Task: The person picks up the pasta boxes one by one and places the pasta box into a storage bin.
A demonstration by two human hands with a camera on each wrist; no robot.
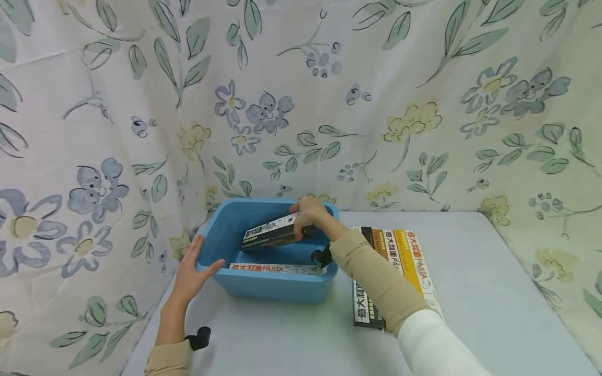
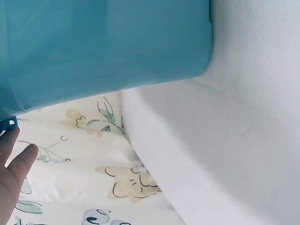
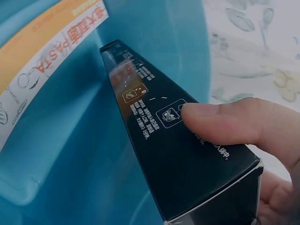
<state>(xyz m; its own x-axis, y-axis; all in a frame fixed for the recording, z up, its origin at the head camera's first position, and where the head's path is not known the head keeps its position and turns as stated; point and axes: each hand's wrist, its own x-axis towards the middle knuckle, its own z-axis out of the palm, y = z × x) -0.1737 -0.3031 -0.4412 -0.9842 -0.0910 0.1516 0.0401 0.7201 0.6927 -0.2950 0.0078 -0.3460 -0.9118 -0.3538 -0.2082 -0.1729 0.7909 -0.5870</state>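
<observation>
My right hand (image 1: 308,213) grips one end of a black pasta box (image 1: 268,236), which hangs tilted inside the blue bin (image 1: 273,290). In the right wrist view, the thumb presses on the dark printed side of this box (image 3: 154,140), and the other fingers are partly hidden behind it. An orange-and-white pasta box (image 1: 263,268) stands against the bin's near wall. At the bin's left rim, my left hand (image 1: 190,274) touches the edge with its fingers extended and thumb spread. The left wrist view catches only part of this hand (image 2: 14,173), by the rim.
Several pasta boxes lie side by side on the white table (image 1: 489,282) right of the bin: a black one (image 1: 362,305), a brown one (image 1: 379,240) and a yellow one (image 1: 408,250) among them. My right forearm crosses over them. Floral cloth (image 1: 329,130) hangs behind and at the left.
</observation>
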